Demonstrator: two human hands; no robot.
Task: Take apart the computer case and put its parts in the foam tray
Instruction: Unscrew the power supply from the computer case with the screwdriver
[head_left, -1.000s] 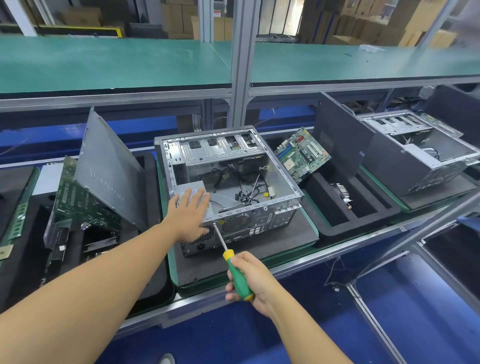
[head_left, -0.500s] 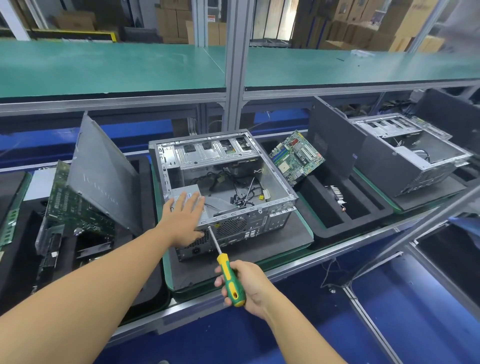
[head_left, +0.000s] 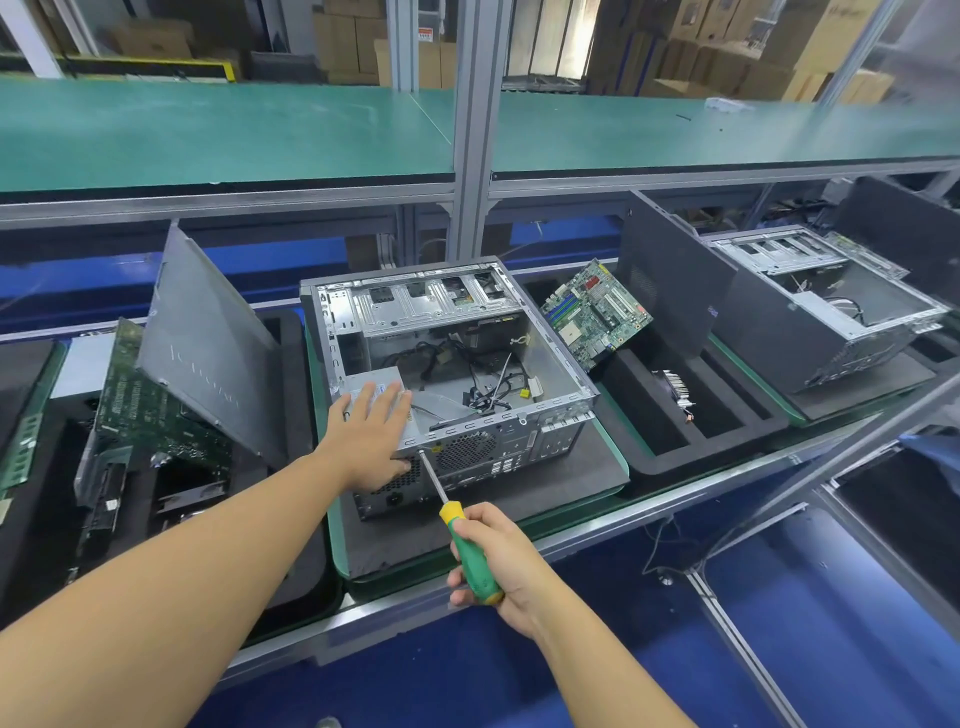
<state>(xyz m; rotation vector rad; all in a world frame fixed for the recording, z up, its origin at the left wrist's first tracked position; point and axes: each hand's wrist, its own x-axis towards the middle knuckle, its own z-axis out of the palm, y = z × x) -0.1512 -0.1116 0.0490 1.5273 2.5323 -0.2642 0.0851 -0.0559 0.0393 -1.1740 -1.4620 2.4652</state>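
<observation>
An open grey computer case (head_left: 550, 358) lies on its side on a dark foam pad, loose cables inside. My left hand (head_left: 371, 434) lies flat with straight fingers on the silver power supply (head_left: 376, 382) at the case's near left corner. My right hand (head_left: 498, 566) grips the green and yellow handle of a screwdriver (head_left: 470, 553); its tip touches the rear panel near the fan grille (head_left: 465, 449). To the right, a black foam tray (head_left: 727, 436) holds a green motherboard (head_left: 595, 314) leaning on its rim and a small cooler (head_left: 675, 387).
On the left, a grey side panel (head_left: 208, 343) and another circuit board (head_left: 150, 410) lean in a black foam tray. A second open case (head_left: 826, 306) with its dark side panel (head_left: 670, 280) sits at the far right. An aluminium post (head_left: 475, 124) stands behind; a green shelf runs above.
The view has shifted slightly. My left hand stays on the power supply, and my right hand keeps the screwdriver tip on the rear panel.
</observation>
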